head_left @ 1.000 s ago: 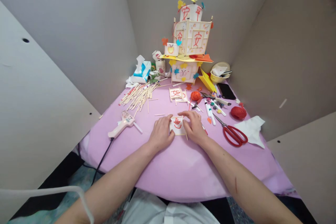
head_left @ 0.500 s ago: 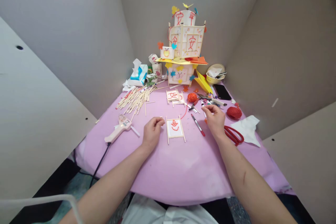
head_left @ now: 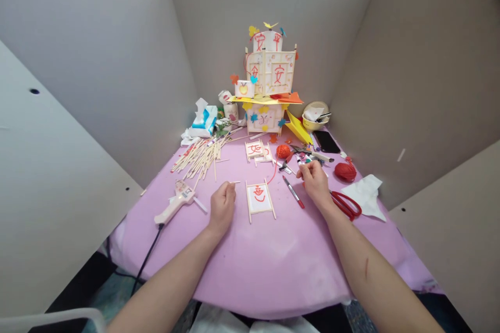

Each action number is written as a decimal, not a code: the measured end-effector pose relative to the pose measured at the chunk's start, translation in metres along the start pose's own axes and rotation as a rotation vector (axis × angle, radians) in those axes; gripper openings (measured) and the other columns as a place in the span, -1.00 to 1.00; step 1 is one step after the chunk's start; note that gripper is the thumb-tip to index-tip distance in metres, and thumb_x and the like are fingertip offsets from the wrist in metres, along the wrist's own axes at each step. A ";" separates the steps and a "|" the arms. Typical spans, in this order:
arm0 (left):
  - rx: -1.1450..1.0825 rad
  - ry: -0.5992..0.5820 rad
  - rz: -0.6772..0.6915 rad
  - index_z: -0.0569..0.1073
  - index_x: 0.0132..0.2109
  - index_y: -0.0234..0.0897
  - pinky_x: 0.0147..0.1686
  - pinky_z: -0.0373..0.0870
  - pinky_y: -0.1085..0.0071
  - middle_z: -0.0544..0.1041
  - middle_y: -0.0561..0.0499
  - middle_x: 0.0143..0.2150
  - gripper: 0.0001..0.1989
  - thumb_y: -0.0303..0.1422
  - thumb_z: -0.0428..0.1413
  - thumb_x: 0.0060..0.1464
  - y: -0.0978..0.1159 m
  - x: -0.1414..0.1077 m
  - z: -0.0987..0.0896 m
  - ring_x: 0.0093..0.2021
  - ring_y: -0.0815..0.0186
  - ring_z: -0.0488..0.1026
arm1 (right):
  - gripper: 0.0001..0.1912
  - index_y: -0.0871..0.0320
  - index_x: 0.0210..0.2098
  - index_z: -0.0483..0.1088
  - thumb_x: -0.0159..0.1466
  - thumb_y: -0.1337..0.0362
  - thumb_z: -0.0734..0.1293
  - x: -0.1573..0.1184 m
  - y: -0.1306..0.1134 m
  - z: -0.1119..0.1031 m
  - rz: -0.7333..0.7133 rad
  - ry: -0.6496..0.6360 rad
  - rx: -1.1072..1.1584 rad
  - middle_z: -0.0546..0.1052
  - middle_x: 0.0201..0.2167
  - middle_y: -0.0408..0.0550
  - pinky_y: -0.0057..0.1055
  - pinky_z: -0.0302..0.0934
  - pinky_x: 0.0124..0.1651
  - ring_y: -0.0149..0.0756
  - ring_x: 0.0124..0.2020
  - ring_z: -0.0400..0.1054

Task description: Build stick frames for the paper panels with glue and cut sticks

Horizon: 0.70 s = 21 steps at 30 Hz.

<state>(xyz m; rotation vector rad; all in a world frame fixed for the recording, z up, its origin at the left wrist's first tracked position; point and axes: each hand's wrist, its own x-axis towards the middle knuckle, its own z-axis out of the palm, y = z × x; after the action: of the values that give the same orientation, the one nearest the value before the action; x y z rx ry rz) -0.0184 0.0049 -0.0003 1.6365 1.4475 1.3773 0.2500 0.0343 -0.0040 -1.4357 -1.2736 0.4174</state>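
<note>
My left hand (head_left: 222, 207) rests on the table as a loose fist, left of a small stick-framed white panel (head_left: 259, 198) with a red character. A short pale stick (head_left: 235, 182) shows by its knuckles; whether the fingers hold it, I cannot tell. My right hand (head_left: 314, 183) is closed in a pinch on a slim white marker with a dark tip (head_left: 300, 162), its lower part hidden by the fingers. Between the panel and this hand lies a red-capped pen (head_left: 292, 192). Red-handled scissors (head_left: 347, 205) lie beside my right wrist.
A decorated paper-and-stick tower (head_left: 269, 75) stands at the back. Loose wooden sticks (head_left: 201, 158) and a corded glue gun (head_left: 175, 202) lie left. Further panels (head_left: 254, 150), an orange yarn ball (head_left: 283, 151), red yarn (head_left: 345, 171), pliers (head_left: 289, 157) and a phone (head_left: 327, 141) are also there.
The view has tilted up slightly. My left hand has drawn a little left, away from the panel, with its fingers curled in. My right hand keeps nearly the same place and pinch.
</note>
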 end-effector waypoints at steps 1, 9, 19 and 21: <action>-0.011 0.009 -0.004 0.13 -0.53 -0.22 -0.48 0.09 0.45 0.16 0.13 -0.59 -0.60 -0.12 -0.16 0.22 0.000 0.000 -0.001 -0.53 0.39 0.14 | -0.69 0.10 -0.45 0.20 0.26 0.02 0.19 0.001 0.002 -0.001 -0.001 -0.004 -0.007 0.47 -0.56 -0.16 -0.41 0.10 -0.38 -0.37 -0.55 0.22; -0.074 0.039 -0.005 0.16 -0.53 -0.23 -0.48 0.10 0.45 0.18 0.12 -0.58 -0.60 -0.16 -0.17 0.24 0.001 0.003 -0.003 -0.53 0.40 0.15 | -0.51 0.13 -0.58 0.26 0.32 -0.03 0.07 0.006 -0.004 -0.020 -0.040 0.150 -0.033 0.41 -0.63 -0.16 -0.43 0.09 -0.39 -0.39 -0.58 0.22; -0.068 -0.006 -0.002 0.18 -0.52 -0.24 -0.46 0.11 0.45 0.19 0.12 -0.57 -0.61 -0.18 -0.15 0.24 0.003 0.001 0.000 -0.52 0.40 0.16 | -0.68 0.13 -0.50 0.26 0.30 0.14 0.11 0.035 0.020 -0.083 -0.070 0.700 -0.229 0.42 -0.53 -0.07 -0.31 0.18 -0.16 -0.29 -0.42 0.32; -0.071 -0.017 -0.007 0.18 -0.52 -0.24 -0.46 0.11 0.45 0.18 0.12 -0.58 -0.61 -0.18 -0.15 0.24 0.002 0.001 0.000 -0.52 0.40 0.15 | -0.80 0.19 -0.29 0.34 0.22 0.19 0.19 0.037 0.026 -0.086 -0.120 0.676 -0.291 0.45 -0.26 0.08 -0.26 0.19 -0.11 -0.23 -0.27 0.33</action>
<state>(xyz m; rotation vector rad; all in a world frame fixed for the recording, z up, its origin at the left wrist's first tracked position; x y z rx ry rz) -0.0177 0.0052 0.0021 1.5934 1.3782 1.3910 0.3455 0.0293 0.0155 -1.5456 -0.8737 -0.3344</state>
